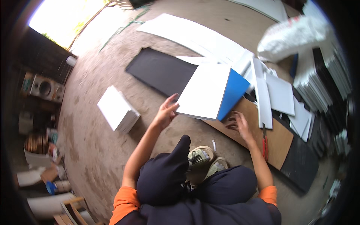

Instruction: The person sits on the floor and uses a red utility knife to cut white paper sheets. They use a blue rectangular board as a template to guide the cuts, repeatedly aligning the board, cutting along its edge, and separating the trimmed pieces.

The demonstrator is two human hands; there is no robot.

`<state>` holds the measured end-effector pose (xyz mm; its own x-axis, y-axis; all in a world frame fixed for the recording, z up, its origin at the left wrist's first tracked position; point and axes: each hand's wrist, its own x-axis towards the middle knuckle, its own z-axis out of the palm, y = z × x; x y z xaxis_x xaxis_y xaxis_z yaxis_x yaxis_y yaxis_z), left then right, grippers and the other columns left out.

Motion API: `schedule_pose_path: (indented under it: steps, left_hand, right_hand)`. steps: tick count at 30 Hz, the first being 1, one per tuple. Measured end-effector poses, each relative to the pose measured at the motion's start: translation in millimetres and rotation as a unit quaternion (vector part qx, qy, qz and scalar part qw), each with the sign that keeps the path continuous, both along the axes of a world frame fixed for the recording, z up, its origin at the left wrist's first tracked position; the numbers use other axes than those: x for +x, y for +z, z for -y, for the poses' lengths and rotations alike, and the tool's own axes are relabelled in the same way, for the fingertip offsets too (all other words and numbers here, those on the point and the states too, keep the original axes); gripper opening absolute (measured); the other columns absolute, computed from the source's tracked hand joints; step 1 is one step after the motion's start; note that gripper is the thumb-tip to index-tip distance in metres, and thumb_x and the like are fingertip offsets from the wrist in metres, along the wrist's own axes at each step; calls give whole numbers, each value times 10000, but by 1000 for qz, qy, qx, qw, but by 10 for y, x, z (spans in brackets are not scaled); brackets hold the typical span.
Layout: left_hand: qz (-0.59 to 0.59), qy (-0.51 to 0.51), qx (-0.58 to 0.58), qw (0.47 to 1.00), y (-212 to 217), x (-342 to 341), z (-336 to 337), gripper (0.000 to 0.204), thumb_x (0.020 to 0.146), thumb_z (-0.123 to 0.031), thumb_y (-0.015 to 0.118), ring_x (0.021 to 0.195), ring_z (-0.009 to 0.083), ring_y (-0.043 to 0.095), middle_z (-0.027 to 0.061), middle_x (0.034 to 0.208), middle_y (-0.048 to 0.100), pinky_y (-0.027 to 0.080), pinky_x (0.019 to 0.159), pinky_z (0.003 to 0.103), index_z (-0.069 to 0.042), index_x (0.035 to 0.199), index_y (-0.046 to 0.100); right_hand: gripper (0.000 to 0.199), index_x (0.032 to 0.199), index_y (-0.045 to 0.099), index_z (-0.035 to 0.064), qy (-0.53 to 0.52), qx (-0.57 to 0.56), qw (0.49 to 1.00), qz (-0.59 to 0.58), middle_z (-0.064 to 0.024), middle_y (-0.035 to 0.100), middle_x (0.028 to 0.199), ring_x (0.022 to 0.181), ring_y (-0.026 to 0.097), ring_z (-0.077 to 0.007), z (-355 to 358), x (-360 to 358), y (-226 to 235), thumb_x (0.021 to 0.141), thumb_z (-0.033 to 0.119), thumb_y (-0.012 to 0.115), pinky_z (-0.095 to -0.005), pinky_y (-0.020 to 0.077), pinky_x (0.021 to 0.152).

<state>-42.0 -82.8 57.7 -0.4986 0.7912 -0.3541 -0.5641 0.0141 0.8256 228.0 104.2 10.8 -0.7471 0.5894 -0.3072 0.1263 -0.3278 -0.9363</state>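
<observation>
My left hand grips the near left corner of a white rectangular board, its thumb over the top face. The board is tilted and overlaps a blue sheet and a black sheet behind it. My right hand is apart from the board, fingers loosely spread and slightly curled above a brown wooden board. Nothing shows in that hand. Red-handled pliers or cutters lie on the brown board, close to my right forearm.
A stack of white boards sits on the floor to the left. Long white sheets stretch behind the black one. White strips and offcuts lie at right, beside upright stacked panels and a white sack. A speaker-like unit stands far left.
</observation>
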Motion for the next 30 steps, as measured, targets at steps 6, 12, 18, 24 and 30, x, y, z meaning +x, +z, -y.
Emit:
schedule_pose_path:
  steps: [6,12,18,24,30]
  left_hand:
    - [-158,158,37,974,192,-45,1468,647,830,-100,574,913,88,519,100,1247,369,404,568,155,-119,1372,223]
    - [-238,266,12,934,298,-275,2534,646,838,-91,538,1068,179,481,144,1285,329,424,801,231,-77,1381,189]
    - [-335,348,-130,866,-189,-909,3082,558,820,-86,552,1008,189,490,113,1209,440,398,878,296,-23,1324,321]
    - [-337,391,-170,839,-688,-1511,3089,513,820,-104,552,984,188,497,119,1182,494,400,879,302,20,1283,369]
    - [-380,386,-278,793,-994,-1624,2982,484,837,-140,526,1077,264,420,147,1238,444,343,935,362,-4,1280,387]
  right_hand:
    - [599,1328,159,-11,329,-23,942,54,-244,435,1151,819,620,-275,785,-1434,1011,919,369,379,-334,509,733]
    - [501,1277,243,-65,398,108,910,38,-213,490,1086,774,624,-245,1849,-2565,1040,867,76,493,-311,524,643]
    - [365,1149,487,-45,351,246,903,39,-171,610,973,829,614,-190,2433,-3551,515,807,65,556,-296,482,737]
    - [327,1104,548,-35,284,357,888,52,-134,617,974,845,588,-182,2652,-4175,123,797,77,551,-286,453,766]
    - [343,1116,552,-3,244,461,849,81,-183,514,1069,911,568,-242,2737,-4282,-223,783,78,564,-321,452,816]
